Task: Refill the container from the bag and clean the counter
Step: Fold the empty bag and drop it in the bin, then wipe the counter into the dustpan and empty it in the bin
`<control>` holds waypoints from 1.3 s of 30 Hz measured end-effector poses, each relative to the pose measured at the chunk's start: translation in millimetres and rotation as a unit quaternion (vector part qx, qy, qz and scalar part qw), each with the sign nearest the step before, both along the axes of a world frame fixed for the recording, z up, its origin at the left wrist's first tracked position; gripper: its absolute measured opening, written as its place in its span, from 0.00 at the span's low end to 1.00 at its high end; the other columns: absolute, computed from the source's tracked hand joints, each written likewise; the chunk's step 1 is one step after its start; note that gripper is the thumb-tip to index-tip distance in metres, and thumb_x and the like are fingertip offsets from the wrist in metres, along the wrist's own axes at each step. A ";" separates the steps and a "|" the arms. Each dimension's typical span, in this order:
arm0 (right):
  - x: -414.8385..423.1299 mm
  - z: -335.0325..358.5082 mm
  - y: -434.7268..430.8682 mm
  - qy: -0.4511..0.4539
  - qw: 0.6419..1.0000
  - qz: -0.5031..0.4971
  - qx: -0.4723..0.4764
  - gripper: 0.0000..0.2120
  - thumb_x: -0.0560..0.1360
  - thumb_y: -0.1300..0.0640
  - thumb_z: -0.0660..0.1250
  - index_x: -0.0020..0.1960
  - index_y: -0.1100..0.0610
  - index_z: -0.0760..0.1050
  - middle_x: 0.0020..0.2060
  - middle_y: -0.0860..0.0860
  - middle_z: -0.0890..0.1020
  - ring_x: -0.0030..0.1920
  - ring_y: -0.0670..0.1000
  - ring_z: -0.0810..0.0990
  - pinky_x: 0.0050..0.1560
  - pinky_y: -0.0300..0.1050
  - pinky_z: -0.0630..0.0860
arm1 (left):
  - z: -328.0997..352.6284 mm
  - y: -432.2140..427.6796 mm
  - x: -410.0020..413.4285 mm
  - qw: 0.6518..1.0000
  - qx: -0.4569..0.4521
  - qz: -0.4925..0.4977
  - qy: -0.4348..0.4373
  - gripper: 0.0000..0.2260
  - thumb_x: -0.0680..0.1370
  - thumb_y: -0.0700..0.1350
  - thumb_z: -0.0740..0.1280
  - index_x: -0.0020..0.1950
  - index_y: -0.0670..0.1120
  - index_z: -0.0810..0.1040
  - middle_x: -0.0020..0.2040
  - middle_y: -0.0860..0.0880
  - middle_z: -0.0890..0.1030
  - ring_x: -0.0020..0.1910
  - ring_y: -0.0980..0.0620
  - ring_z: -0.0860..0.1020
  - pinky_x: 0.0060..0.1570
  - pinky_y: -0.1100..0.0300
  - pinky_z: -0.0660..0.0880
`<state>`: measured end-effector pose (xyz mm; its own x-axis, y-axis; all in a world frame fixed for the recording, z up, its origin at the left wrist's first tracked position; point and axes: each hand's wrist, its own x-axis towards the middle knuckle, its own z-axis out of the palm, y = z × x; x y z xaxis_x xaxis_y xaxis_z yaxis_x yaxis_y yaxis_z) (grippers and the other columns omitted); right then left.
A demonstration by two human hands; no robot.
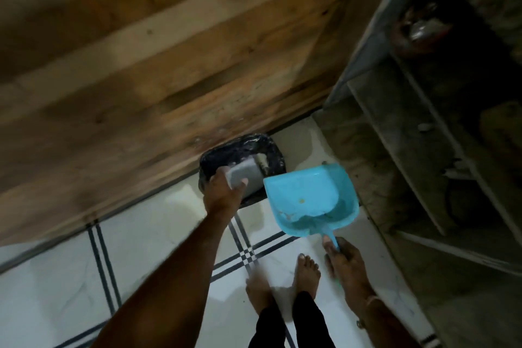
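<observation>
My left grip (223, 192) is curled round one end of a pale grey slab-like piece (244, 178). The blur keeps me from saying whether it is the bin's lid or something loose. My right grip (348, 258) is closed round the thin handle of the blue dustpan (308, 197), which hangs in the air just right of the left grip, its lip pointing away from me and beside the bin. The bin (240, 149), lined with a black plastic bag, stands at the far edge of the tiled floor (158, 234), against the foot of the wooden panel (169, 65). I judge the step to be emptying the sweepings. To do it well I would hold the grey piece clear and bring the pan's lip over the liner's opening rather than its rim. Then I would tip steeply so nothing drops on the tiles. The dustpan holds almost nothing I can see, only one yellowish speck (301, 201) and smears near the handle. The bin's contents are too dark to read. The container to refill, its bag and the desk are out of view.
</observation>
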<state>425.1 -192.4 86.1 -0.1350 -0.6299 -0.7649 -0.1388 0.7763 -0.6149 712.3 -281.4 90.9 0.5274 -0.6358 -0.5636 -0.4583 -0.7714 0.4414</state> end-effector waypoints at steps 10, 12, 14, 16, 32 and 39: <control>-81.7 198.1 60.8 -0.005 0.995 -0.099 0.013 0.14 0.79 0.53 0.72 0.41 0.62 0.81 0.30 0.56 0.79 0.28 0.51 0.74 0.32 0.43 0.70 | 274.9 -20.0 -148.8 0.944 -0.099 -0.313 -0.013 0.30 0.78 0.57 0.70 0.78 0.50 0.68 0.73 0.40 0.73 0.72 0.38 0.70 0.70 0.43 0.68; -96.1 227.2 71.9 -0.005 0.991 -0.132 -0.001 0.17 0.79 0.51 0.72 0.39 0.62 0.80 0.27 0.56 0.77 0.28 0.52 0.73 0.30 0.43 0.69 | 321.4 -28.3 -180.1 0.925 -0.134 -0.355 -0.017 0.31 0.78 0.60 0.67 0.78 0.49 0.69 0.72 0.40 0.73 0.71 0.38 0.71 0.69 0.44 0.68; -108.1 247.2 77.7 0.003 0.987 -0.155 -0.028 0.18 0.79 0.50 0.73 0.35 0.60 0.80 0.25 0.54 0.76 0.27 0.52 0.73 0.29 0.42 0.68 | 354.7 -39.8 -210.1 0.905 -0.173 -0.389 -0.020 0.31 0.77 0.62 0.64 0.77 0.49 0.69 0.71 0.40 0.74 0.70 0.38 0.72 0.68 0.46 0.69; -120.1 259.1 76.3 0.000 0.982 -0.183 -0.040 0.17 0.79 0.51 0.72 0.37 0.62 0.81 0.25 0.54 0.76 0.25 0.51 0.73 0.27 0.40 0.67 | 374.3 -53.9 -238.0 0.889 -0.199 -0.413 -0.017 0.30 0.79 0.61 0.66 0.77 0.49 0.69 0.71 0.41 0.74 0.70 0.38 0.72 0.68 0.46 0.69; -135.8 300.4 72.7 -0.005 0.939 -0.337 -0.073 0.23 0.78 0.46 0.73 0.44 0.69 0.80 0.25 0.51 0.75 0.26 0.49 0.71 0.26 0.38 0.66 | 340.9 -188.5 -377.1 0.692 -0.277 -0.631 -0.214 0.26 0.79 0.59 0.64 0.72 0.47 0.67 0.69 0.34 0.72 0.67 0.34 0.69 0.65 0.37 0.69; -106.1 305.8 117.3 -0.028 0.879 -0.475 -0.039 0.18 0.81 0.54 0.70 0.46 0.71 0.76 0.29 0.54 0.72 0.30 0.52 0.69 0.29 0.42 0.63 | 341.2 -134.5 -421.5 0.702 -0.268 -0.629 -0.197 0.23 0.81 0.51 0.65 0.73 0.41 0.69 0.69 0.32 0.74 0.68 0.33 0.71 0.67 0.38 0.67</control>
<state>319.0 -75.1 391.9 -0.5917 -0.3040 -0.7466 0.5806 0.4818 -0.6563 290.8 -415.9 432.1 -0.5948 -0.8032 -0.0326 -0.7961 0.5829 0.1623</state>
